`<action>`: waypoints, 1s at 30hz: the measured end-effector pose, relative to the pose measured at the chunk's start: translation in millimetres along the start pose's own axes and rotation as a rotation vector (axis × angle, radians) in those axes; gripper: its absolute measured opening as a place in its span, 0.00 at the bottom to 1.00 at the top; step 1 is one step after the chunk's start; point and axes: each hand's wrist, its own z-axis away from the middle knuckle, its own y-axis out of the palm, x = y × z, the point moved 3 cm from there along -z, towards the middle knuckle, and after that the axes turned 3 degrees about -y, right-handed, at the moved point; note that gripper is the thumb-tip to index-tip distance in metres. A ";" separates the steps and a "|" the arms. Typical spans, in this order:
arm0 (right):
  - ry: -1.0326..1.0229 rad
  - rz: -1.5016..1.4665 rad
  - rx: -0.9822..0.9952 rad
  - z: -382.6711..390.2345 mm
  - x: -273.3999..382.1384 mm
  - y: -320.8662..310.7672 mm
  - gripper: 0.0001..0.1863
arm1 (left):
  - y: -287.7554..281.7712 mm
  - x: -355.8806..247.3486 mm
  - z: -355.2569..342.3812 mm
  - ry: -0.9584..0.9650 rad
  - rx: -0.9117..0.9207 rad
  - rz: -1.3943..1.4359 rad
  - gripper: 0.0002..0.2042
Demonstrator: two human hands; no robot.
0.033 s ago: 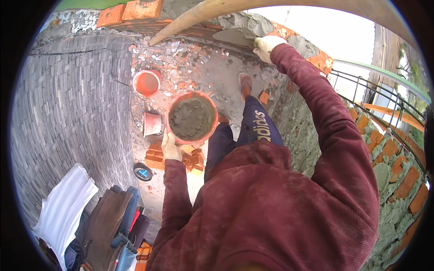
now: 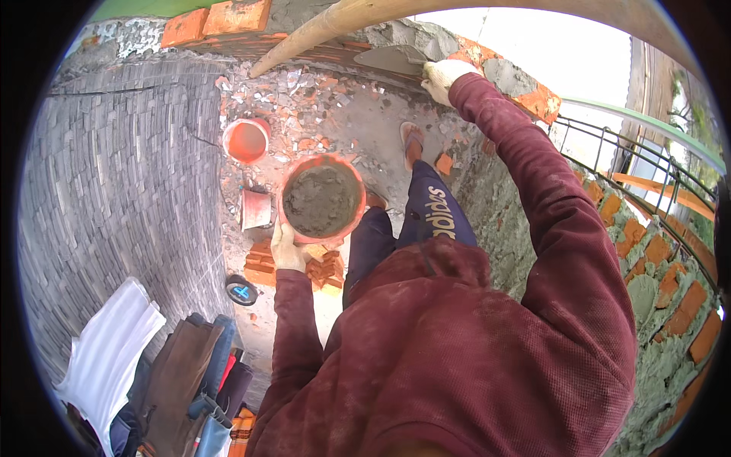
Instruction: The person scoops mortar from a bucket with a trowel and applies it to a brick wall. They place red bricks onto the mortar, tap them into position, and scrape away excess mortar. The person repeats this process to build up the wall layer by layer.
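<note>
My left hand (image 2: pixel 287 249), in a pale work glove, grips the near left rim of a round orange bucket (image 2: pixel 324 160). Grey wet mortar (image 2: pixel 324 199) fills much of the bucket. At the far end, my right hand (image 2: pixel 448 78), also gloved, is closed around the handle end of a trowel (image 2: pixel 392 59); the handle itself is hidden by the fingers. The trowel's grey blade points left, just beside the mortar-covered top of the brick wall (image 2: pixel 411 36). Whether the blade touches the wall I cannot tell.
A smaller orange bucket (image 2: pixel 247 141) and a tipped container (image 2: pixel 256 209) stand left, near stacked bricks (image 2: pixel 261 263). Rubble (image 2: pixel 304 114) litters the floor. A wooden pole (image 2: pixel 320 34) slants across the top. Clothes (image 2: pixel 179 365) hang lower left; steel rods (image 2: pixel 624 148) stick out right.
My right hand and the trowel have shifted very slightly to the left. My left hand stays on the bucket rim.
</note>
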 end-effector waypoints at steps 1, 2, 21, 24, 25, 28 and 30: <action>0.059 -0.018 -0.039 -7.2 -3.9 7.5 0.20 | 2.8 -2.2 -3.6 -0.007 0.000 0.003 0.22; 0.079 -0.042 -0.077 -14.4 -14.5 16.2 0.19 | 4.3 -5.1 -1.0 -0.016 -0.008 0.002 0.22; 0.529 -0.452 -0.895 -122.5 -81.7 10.0 0.21 | 20.8 -46.0 -2.0 0.000 0.135 -0.108 0.29; 0.523 -0.430 -0.773 -109.4 -66.6 6.4 0.21 | 10.6 -41.6 -2.0 -0.004 0.108 -0.101 0.30; 0.519 -0.406 -0.733 -95.1 -64.6 4.5 0.21 | 8.1 -38.9 0.2 -0.003 0.096 -0.099 0.30; 0.521 -0.257 -0.614 -73.7 -122.8 39.3 0.23 | 24.5 -37.7 -6.0 -0.013 0.114 -0.100 0.29; 0.280 -0.036 -0.193 -0.9 -73.5 -1.0 0.20 | 14.3 -36.1 7.7 -0.025 0.046 -0.083 0.27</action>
